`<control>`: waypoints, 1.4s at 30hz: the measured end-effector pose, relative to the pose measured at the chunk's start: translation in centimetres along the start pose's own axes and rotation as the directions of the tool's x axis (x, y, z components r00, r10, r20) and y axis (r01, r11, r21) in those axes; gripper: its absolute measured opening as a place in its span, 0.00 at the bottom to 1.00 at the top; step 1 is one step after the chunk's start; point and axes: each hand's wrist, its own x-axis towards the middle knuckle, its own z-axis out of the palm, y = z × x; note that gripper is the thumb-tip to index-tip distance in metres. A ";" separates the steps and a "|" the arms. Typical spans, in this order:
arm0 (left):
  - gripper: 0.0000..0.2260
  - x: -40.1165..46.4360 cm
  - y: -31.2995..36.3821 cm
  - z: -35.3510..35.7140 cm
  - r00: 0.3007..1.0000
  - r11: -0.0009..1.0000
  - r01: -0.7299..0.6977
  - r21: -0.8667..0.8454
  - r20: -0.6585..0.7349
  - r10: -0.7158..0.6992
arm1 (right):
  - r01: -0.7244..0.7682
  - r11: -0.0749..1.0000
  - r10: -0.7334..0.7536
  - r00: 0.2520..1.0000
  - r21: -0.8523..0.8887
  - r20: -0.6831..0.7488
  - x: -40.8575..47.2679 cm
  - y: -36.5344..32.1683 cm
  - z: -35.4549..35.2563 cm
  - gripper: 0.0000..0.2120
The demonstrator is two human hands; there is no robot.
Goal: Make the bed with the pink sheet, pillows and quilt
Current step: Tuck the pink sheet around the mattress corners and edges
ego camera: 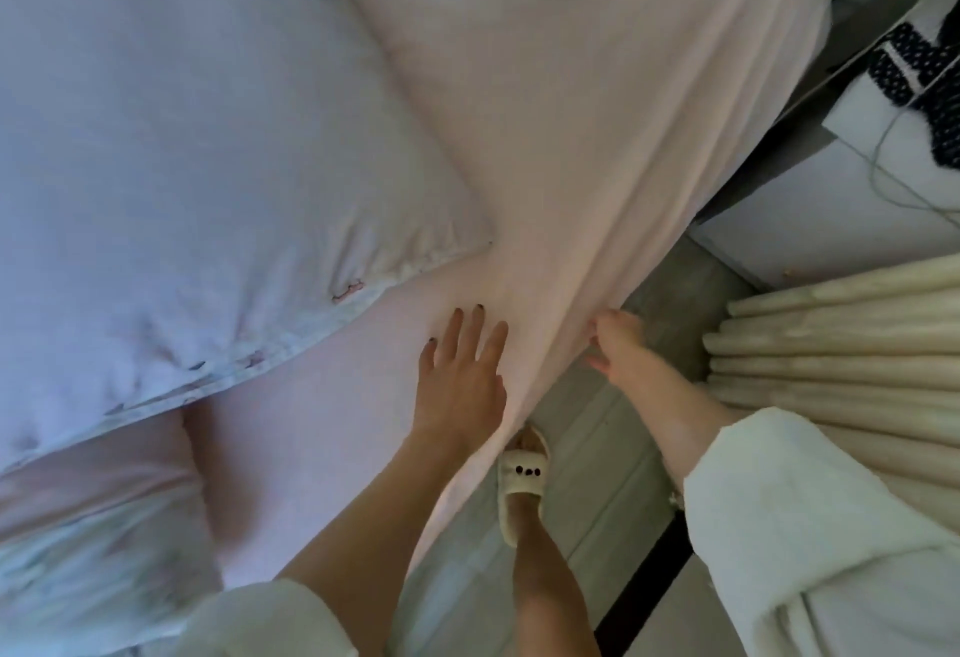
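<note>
The pink sheet (597,100) is spread but untucked: its edge is pinched by the right hand (618,344), smoothed by the flat, open left hand (462,370). The quilt (182,137) is left bunched.

Sheet: pale pink cloth sheet (597,137), matt, smooth on top, soft folds at the bed's edge.
Quilt: puffy white cloth quilt (182,137), matt, lightly creased, with a stitched seam along its edge.
Curtain: cream pleated cloth curtain (841,344), matt with a faint sheen on the folds.
Slipper: cream slipper (522,485) with a soft, matt strap.
Sleeves: white cloth robe sleeve (810,516), matt, thick-looking.
Floor: pale plank floor (597,474), smooth, dull.
</note>
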 end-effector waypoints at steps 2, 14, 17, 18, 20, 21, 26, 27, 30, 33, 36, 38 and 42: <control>0.27 2.7 1.3 -0.5 0.998 0.998 -0.045 0.046 -0.031 0.047 | -0.026 1.000 0.025 0.998 0.011 0.062 2.5 -1.3 -0.6 0.16; 0.29 11.3 6.3 -2.4 0.999 0.992 0.025 0.122 0.029 -0.029 | 0.064 0.942 -0.112 0.985 -0.329 -0.132 8.9 -4.3 -4.8 0.11; 0.29 11.8 7.0 -2.5 0.998 0.989 0.051 0.139 0.036 -0.056 | 0.015 0.901 -0.080 0.988 -0.434 -0.134 9.7 -4.9 -5.5 0.13; 0.29 11.9 7.3 -2.5 0.998 0.986 0.049 0.158 0.036 -0.055 | -0.024 0.902 -0.031 0.992 -0.431 -0.121 10.0 -5.0 -5.5 0.14; 0.29 12.2 7.7 -2.8 0.999 0.982 0.023 0.186 0.037 -0.030 | -0.104 0.948 0.092 0.994 -0.302 -0.052 10.6 -5.2 -5.3 0.12; 0.29 12.4 7.8 -2.8 0.999 0.982 0.013 0.188 0.043 -0.021 | -0.120 0.968 0.120 0.993 -0.221 -0.013 10.2 -5.7 -5.3 0.11; 0.30 16.0 8.9 -4.2 0.998 0.974 -0.042 0.225 0.055 0.030 | 0.010 1.000 -0.010 1.000 0.007 0.024 11.0 -10.7 -6.7 0.12; 0.30 16.7 9.0 -4.5 0.997 0.970 -0.051 0.237 0.061 0.038 | 0.012 1.000 -0.013 1.000 0.011 0.023 11.5 -11.5 -6.8 0.15; 0.30 18.7 9.2 -5.3 0.996 0.960 -0.082 0.268 0.064 0.067 | -0.017 0.999 0.017 1.000 0.029 0.001 12.7 -13.8 -6.6 0.17; 0.29 20.4 8.8 -5.5 0.994 0.954 -0.112 0.278 0.031 0.108 | -0.024 0.996 0.028 0.998 0.080 -0.057 14.4 -15.4 -6.2 0.16; 0.28 21.8 8.3 -5.1 0.982 0.951 -0.158 0.266 -0.056 0.179 | 0.000 0.999 0.007 0.990 0.050 -0.141 15.7 -16.5 -6.0 0.11; 0.28 22.3 7.9 -4.9 0.974 0.943 -0.170 0.284 -0.096 0.205 | 0.016 0.999 -0.009 0.977 0.032 -0.215 16.1 -16.7 -6.5 0.11; 0.28 23.5 8.3 -5.4 0.965 0.925 -0.194 0.326 -0.106 0.240 | -0.051 0.999 0.046 0.928 -0.004 -0.369 17.4 -15.8 -9.5 0.11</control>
